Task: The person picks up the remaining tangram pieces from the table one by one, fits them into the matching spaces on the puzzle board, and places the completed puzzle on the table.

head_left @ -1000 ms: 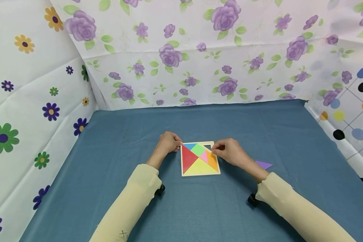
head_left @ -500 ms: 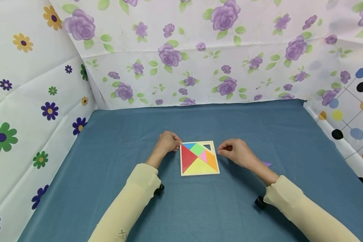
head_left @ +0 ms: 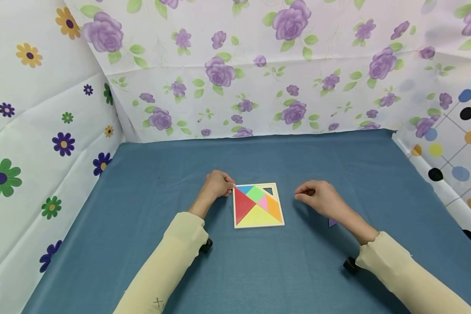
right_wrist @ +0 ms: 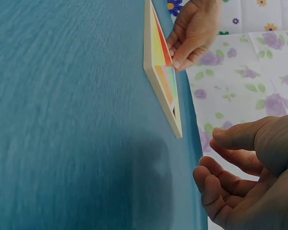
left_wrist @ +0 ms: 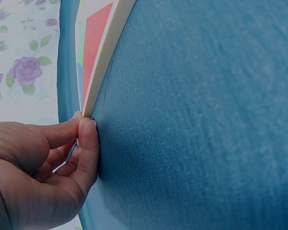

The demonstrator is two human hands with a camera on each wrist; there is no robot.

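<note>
A square wooden tangram tray (head_left: 259,226) lies on the blue cloth in the head view. Red (head_left: 243,206), yellow (head_left: 257,218), orange, pink, green and blue pieces fill most of it; a triangular gap shows at its far right corner. My left hand (head_left: 217,184) pinches the tray's far left corner between thumb and fingers, as the left wrist view also shows. To the right of the tray, my right hand (head_left: 320,198) hovers over the cloth with loosely bent fingers and holds nothing. A purple triangle piece (head_left: 332,223) lies under the right wrist, mostly hidden by the arm.
Blue cloth (head_left: 180,165) covers the table. A curtain with purple roses (head_left: 220,72) hangs along the back edge. Flowered fabric (head_left: 31,131) stands at the left, and dotted fabric (head_left: 461,144) at the right.
My right hand has moved right, away from the tray's far right corner, and its arm now covers most of the purple triangle. The left hand stays on its corner.
</note>
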